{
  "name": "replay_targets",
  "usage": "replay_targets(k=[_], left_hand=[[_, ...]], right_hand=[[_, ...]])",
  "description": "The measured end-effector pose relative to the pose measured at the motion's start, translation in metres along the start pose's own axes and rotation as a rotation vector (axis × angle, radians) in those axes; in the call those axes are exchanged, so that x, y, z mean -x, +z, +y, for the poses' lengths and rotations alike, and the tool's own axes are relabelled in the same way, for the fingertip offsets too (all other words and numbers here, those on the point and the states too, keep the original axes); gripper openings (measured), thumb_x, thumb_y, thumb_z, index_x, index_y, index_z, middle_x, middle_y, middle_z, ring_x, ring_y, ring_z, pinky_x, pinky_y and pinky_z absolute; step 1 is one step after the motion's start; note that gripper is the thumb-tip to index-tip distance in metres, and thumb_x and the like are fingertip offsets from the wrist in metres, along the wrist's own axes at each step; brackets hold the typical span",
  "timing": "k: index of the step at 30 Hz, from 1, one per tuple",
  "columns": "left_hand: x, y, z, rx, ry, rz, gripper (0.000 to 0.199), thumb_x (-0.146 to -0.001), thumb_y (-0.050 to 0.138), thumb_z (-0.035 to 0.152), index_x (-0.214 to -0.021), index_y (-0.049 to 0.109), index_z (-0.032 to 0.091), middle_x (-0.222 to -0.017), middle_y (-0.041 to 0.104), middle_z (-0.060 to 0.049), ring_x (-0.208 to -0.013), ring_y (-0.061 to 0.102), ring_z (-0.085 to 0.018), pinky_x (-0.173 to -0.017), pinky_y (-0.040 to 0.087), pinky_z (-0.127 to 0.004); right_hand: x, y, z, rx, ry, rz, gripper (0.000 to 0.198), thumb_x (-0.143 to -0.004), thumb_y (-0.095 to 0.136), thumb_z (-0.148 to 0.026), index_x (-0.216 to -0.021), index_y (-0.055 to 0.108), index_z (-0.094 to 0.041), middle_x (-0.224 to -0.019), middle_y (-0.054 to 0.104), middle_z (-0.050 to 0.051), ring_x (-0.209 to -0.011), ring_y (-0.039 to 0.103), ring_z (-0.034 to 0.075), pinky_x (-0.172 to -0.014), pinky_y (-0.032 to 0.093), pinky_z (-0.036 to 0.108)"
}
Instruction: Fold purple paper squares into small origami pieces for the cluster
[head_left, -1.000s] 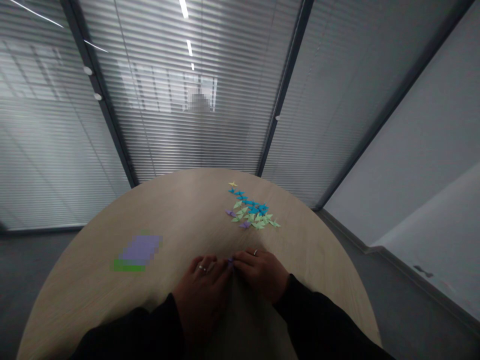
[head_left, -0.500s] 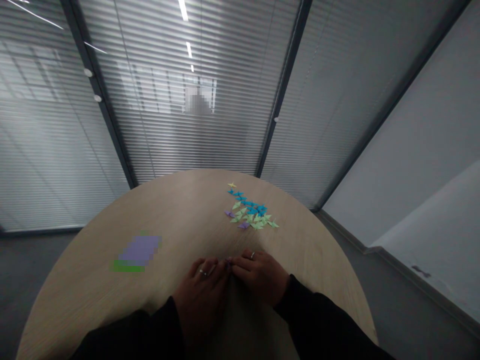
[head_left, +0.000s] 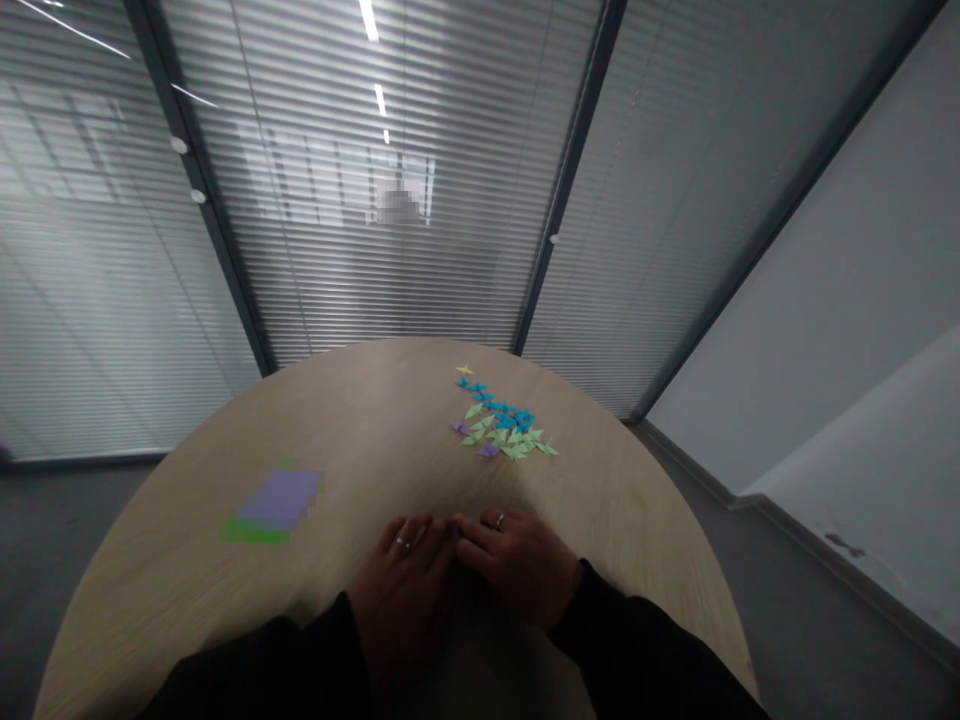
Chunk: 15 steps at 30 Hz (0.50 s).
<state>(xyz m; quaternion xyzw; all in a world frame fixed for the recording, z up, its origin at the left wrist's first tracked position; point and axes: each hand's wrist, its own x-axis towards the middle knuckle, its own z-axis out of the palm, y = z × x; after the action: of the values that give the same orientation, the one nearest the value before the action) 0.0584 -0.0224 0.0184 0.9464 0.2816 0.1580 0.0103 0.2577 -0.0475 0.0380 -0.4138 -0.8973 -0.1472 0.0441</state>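
My left hand (head_left: pixel 405 585) and my right hand (head_left: pixel 519 566) meet fingertip to fingertip on the tabletop near its front. Both are closed, with a ring on each. Pinched between the fingertips is a small piece of purple paper (head_left: pixel 454 531), almost wholly hidden by the fingers. Beyond my right hand lies a cluster of folded paper cranes: light green cranes (head_left: pixel 501 437), blue cranes (head_left: pixel 517 418), a few purple ones (head_left: pixel 489 451) and one yellow crane (head_left: pixel 464 370) farthest off.
A stack of purple paper (head_left: pixel 281 498), blurred into blocks, lies left on the round wooden table (head_left: pixel 360 410), with green paper (head_left: pixel 256 531) showing beneath. Glass panels with blinds (head_left: pixel 390 280) stand behind the table, and a white wall (head_left: pixel 847 300) rises on the right.
My right hand has dipped slightly toward me, its fingers still against the left. Less of the purple paper shows between the fingertips. The cranes and the stack have not moved.
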Motion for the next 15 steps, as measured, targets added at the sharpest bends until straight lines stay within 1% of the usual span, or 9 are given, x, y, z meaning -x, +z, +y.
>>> replay_targets(k=[6,12,15], left_hand=[[-0.0010,-0.0047,0.0001,0.013,0.009,-0.043,0.038,-0.093,0.047,0.029,-0.129,0.054,0.020,-0.132,0.060,-0.009,-0.119,0.052,-0.031,-0.104,0.034,-0.051],[0.0017,-0.0035,-0.0021,-0.029,0.022,-0.007,0.041,-0.092,0.049,0.033,-0.131,0.052,0.021,-0.133,0.060,-0.008,-0.119,0.050,-0.030,-0.106,0.030,-0.052],[0.0026,-0.0016,-0.0045,-0.073,0.016,0.022,0.042,-0.093,0.048,0.036,-0.131,0.053,0.020,-0.132,0.060,-0.010,-0.120,0.049,-0.032,-0.105,0.027,-0.055]], right_hand=[[-0.0012,-0.0015,-0.0032,-0.035,0.032,-0.022,0.009,-0.094,0.058,-0.017,-0.102,0.061,-0.019,-0.118,0.070,0.005,-0.090,0.065,0.022,-0.069,0.054,0.033],[-0.0007,0.0008,-0.0007,-0.075,0.048,-0.009,0.011,-0.095,0.055,-0.017,-0.103,0.063,-0.018,-0.117,0.070,0.006,-0.093,0.064,0.021,-0.074,0.054,0.032],[0.0011,0.0027,-0.0001,-0.101,0.071,-0.008,0.013,-0.095,0.055,-0.017,-0.105,0.063,-0.018,-0.118,0.070,0.007,-0.093,0.063,0.021,-0.075,0.054,0.032]])
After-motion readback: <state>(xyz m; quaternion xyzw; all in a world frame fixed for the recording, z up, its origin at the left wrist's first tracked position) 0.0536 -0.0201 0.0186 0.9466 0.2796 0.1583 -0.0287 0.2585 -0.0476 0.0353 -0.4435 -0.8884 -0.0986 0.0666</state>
